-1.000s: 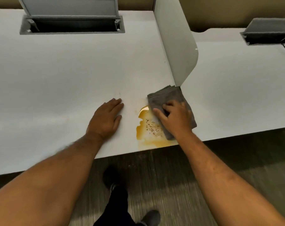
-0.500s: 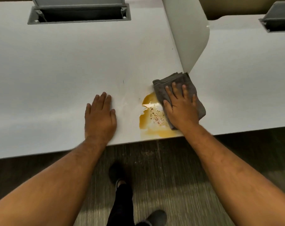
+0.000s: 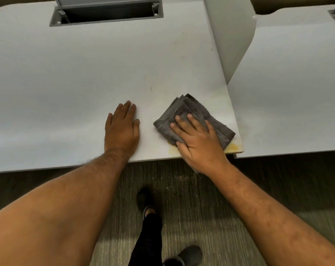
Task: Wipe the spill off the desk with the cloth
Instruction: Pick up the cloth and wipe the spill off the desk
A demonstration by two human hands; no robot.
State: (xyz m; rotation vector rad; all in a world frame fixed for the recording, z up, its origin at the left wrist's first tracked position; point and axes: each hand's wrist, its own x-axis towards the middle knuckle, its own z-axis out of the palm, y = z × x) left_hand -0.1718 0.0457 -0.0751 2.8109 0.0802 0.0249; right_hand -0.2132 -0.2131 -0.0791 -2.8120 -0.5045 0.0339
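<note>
While pressed flat under the spread right hand [image 3: 199, 144], folded grey cloth [image 3: 189, 114] at surface [image 3: 66, 83] front edge, over yellow spill [image 3: 232, 146]; left hand [image 3: 122, 129] open, empty, just beside.

Bare forearms [image 3: 66, 204], black trousers [image 3: 149, 239], dark shoes [image 3: 187, 254]

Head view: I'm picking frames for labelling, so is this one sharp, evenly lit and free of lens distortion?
Head view: the right hand, cloth and left hand look fairly sharp; the floor is streaked with blur; the desk edge bows, a wide-angle effect; lighting is soft, with no hard glare and a dim band along the desk's near side.
</note>
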